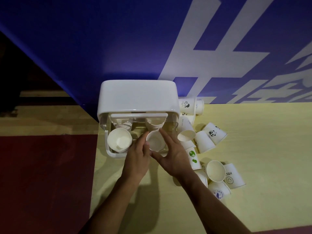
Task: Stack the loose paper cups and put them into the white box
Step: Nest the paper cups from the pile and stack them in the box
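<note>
The white box (108, 150) stands at the table's left edge with its lid (137, 96) tipped up at the back. Inside, a stack of white paper cups (119, 140) fills the front left slot, and more cups (124, 126) show behind it. Both of my hands hold another cup stack (155, 141) in the front right slot: my left hand (137, 159) grips its left side, my right hand (170, 154) wraps its right and near side. Several loose printed cups (205, 141) lie tipped on the table to the right of the box.
The yellow table (270, 149) ends just left of the box, with dark red floor (42, 183) below. A blue wall with white lettering (211, 48) rises right behind the box. More loose cups (217, 173) lie near my right forearm.
</note>
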Demonstrator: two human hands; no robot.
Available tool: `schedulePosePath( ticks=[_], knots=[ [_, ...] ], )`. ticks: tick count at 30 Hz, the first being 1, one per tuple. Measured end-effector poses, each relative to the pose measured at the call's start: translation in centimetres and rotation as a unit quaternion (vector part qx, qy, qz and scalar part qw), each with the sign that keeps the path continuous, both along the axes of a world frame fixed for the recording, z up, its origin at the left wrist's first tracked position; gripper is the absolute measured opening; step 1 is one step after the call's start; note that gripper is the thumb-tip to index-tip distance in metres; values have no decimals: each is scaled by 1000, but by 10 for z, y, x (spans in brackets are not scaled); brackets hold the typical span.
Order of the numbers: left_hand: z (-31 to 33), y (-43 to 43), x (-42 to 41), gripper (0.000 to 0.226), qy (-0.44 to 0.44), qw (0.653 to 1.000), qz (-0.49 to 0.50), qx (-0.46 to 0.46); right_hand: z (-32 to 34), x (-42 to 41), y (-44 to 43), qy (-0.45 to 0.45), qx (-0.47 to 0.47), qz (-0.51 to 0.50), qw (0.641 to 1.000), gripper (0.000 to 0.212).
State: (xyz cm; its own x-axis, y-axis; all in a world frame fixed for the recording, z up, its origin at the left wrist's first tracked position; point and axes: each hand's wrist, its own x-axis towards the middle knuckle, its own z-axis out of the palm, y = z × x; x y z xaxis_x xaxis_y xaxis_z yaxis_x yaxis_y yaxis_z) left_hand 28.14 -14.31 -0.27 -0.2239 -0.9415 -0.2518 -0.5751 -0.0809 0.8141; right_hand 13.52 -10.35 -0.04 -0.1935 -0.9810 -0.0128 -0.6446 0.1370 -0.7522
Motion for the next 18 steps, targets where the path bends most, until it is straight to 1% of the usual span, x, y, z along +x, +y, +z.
schedulePosePath(
  ticks=[6, 8, 10, 11, 13, 15, 18],
  knots=[
    [-8, -4, -1, 44, -21, 1000, -3, -14, -4, 0, -3, 16, 12, -9, 1000, 83],
    [-6, -3, -2, 44, -20, 1000, -4, -13, -2, 1, -1, 12, 10, -12, 1000, 88],
    [4, 4, -2, 45, -25, 999, 17, -18, 4, -2, 7, -1, 18, -17, 1000, 94],
    [14, 11, -3, 46, -20, 999, 38, -31, 9, -6, 12, -4, 19, -24, 1000, 90],
    [43, 28, -10, 43, 16, 995, 52, -85, 21, -19, 27, 5, 13, -40, 999, 72],
    [68, 39, -28, 42, 32, 986, -18, -164, 34, -38, 44, 4, 4, -61, 998, 56],
    [90, 23, -83, 44, -1, 958, -138, -252, 52, -79, 64, -12, 5, -116, 993, 45]
  ],
)
